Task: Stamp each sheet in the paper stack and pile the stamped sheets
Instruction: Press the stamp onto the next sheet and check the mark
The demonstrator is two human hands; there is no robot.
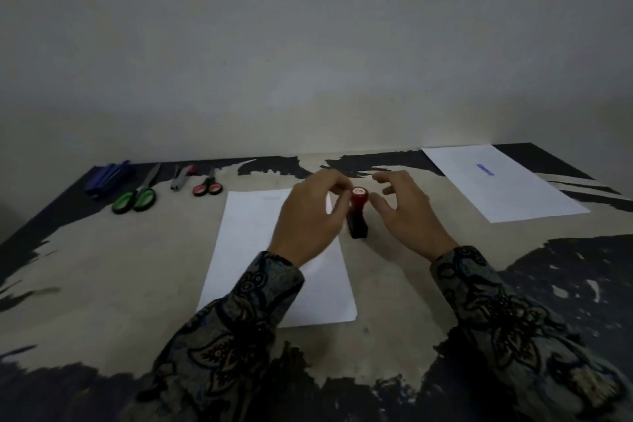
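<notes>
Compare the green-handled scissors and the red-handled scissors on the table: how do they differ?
The green-handled scissors are larger; the red-handled scissors are smaller. The green pair lies further left and nearer the person, the red pair closer to the paper stack. Both lie flat on the table, seemingly closed, blades pointing toward the wall.

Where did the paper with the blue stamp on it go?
In the head view, the stamped sheet lies at the far right corner of the table, beyond the right hand and the red-topped stamp.
</notes>
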